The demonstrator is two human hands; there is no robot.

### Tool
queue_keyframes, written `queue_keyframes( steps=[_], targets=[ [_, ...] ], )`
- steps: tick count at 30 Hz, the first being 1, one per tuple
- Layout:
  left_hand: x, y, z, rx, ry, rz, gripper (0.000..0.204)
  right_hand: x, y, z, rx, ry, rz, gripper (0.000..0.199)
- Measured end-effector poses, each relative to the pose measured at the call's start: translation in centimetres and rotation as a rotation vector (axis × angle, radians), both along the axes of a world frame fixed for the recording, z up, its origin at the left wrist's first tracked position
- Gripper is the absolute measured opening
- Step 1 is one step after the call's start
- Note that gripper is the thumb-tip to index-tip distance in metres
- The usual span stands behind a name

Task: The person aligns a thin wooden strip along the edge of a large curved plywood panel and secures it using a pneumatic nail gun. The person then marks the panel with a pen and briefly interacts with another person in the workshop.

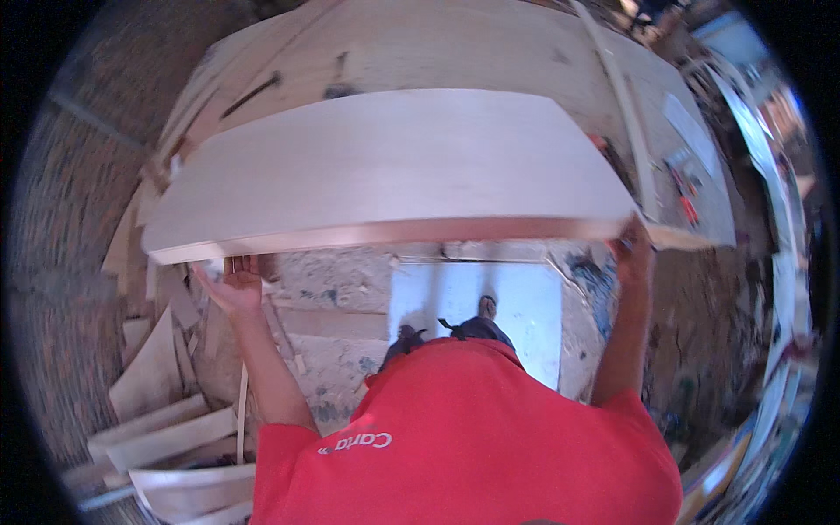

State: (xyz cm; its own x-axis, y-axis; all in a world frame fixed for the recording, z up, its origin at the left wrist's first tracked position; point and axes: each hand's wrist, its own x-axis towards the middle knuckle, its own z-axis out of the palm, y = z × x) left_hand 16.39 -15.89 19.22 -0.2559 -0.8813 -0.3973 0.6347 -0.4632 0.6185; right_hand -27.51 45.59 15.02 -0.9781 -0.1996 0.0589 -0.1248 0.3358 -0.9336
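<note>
A wide, pale wooden panel [394,157] with a thick front edge spans the space before me, over the near side of a plywood-topped worktable [420,52]. My left hand [232,287] is turned palm up below the panel's left end, fingers reaching under its edge and partly hidden by it. At the opposite end, my right hand [633,241] grips the near right corner, its fingers mostly out of sight. Whether the panel touches the tabletop I cannot tell.
Beyond the panel lie a hammer [252,94] and a dark tool [339,83]. A long wooden strip [619,101] and a red-handled hand tool [684,199] rest on the right. Wood offcuts [166,372] pile up at lower left. A pale sheet [535,306] covers floor by my feet.
</note>
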Motion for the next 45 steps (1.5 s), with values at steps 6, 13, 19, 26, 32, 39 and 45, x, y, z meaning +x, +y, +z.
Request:
queue_keyframes(
  steps=[6,13,19,26,32,39,45],
  targets=[
    [-13.7,17.6,-1.9,-0.004,0.261,-0.102,0.098,2.3,-4.3,4.9,-0.476,-0.436,-0.110,0.054],
    [-22.3,25.5,-1.0,-0.137,0.161,-0.134,0.068,3.7,-2.3,7.8,-0.509,-0.530,0.072,0.044],
    [-23.6,23.0,-0.5,-0.083,0.032,-0.099,0.048,-0.5,1.1,9.0,-0.231,-0.402,0.274,0.049],
    [-23.2,22.2,-1.2,-0.026,-0.024,-0.055,0.048,-6.2,1.9,13.3,-0.052,-0.165,0.399,0.036],
    [-23.2,22.2,-0.6,-0.025,0.018,-0.094,0.045,-6.9,-0.6,13.6,-0.031,-0.289,0.643,0.028],
    [-22.9,22.0,-0.5,-0.024,-0.009,-0.098,0.043,-7.5,-1.6,13.5,0.003,-0.337,0.708,0.024],
    [-23.5,22.7,0.5,-0.025,0.008,-0.089,0.044,-7.6,-1.7,13.6,-0.023,-0.346,0.700,0.023]
  ],
)
